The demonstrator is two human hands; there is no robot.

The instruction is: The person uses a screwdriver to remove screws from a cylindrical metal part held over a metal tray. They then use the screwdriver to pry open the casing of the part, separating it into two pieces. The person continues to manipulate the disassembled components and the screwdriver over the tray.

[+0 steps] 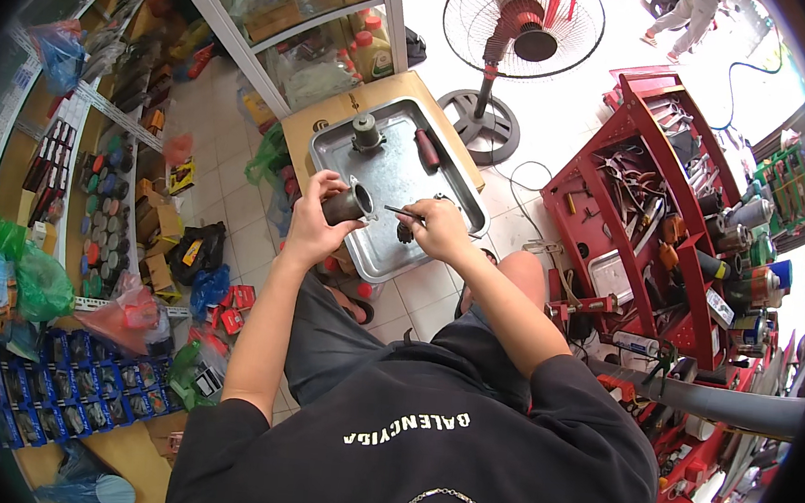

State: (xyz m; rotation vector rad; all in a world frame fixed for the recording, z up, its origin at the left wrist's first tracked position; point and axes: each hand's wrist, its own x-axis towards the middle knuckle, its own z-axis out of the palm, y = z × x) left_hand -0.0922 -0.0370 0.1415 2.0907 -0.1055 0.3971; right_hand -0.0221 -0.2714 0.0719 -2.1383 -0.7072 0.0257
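My left hand is wrapped round a hollow metal cylinder, like a small motor housing, its open end tilted toward my right hand. In my right hand is a thin dark rod-like tool, its tip pointing left, close to the cylinder's rim. Both hands are over a grey metal tray. A metal motor part stands at the tray's far left, and a dark red handle-shaped piece lies at its far right. Partly hidden beneath my right hand is a small dark part.
The tray rests on a cardboard box. Beyond stand a glass cabinet and a pedestal fan. On the right is a red tool rack full of hand tools; stocked shelves line the left. Another person's legs show far off.
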